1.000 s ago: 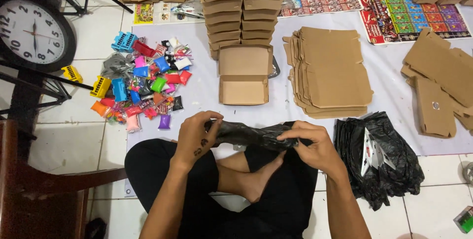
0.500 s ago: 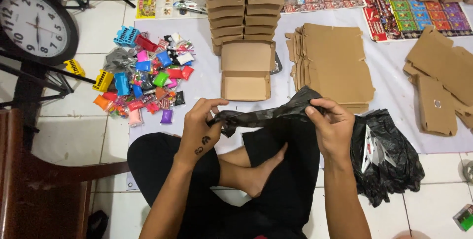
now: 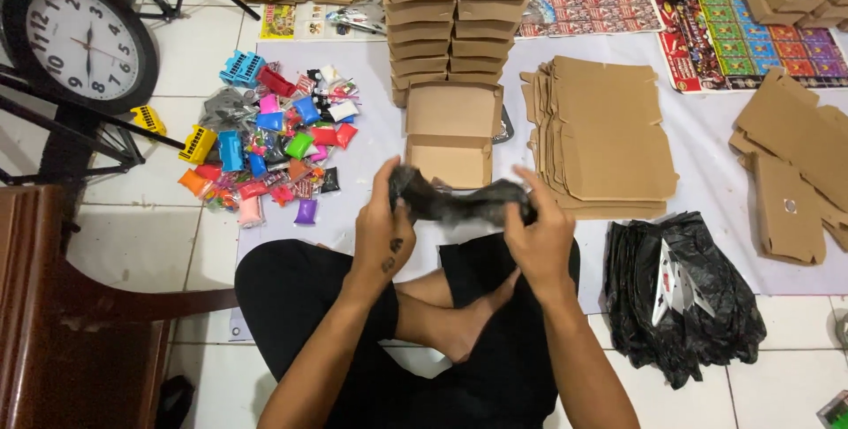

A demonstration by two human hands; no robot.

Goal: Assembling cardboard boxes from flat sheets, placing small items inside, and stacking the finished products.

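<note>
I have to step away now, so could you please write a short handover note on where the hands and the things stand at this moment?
Left hand and right hand: both grip the ends of a bunched black plastic bag, held above the lap.
Directly ahead: an open cardboard box, which looks empty.
Behind it: stacks of closed boxes.
To the left: a pile of small colourful toys.
To the right: flat box blanks and a heap of more black bags.
Done: boxes stacked.
Left: the bag is not in the open box yet; blanks lie unfolded.
</note>
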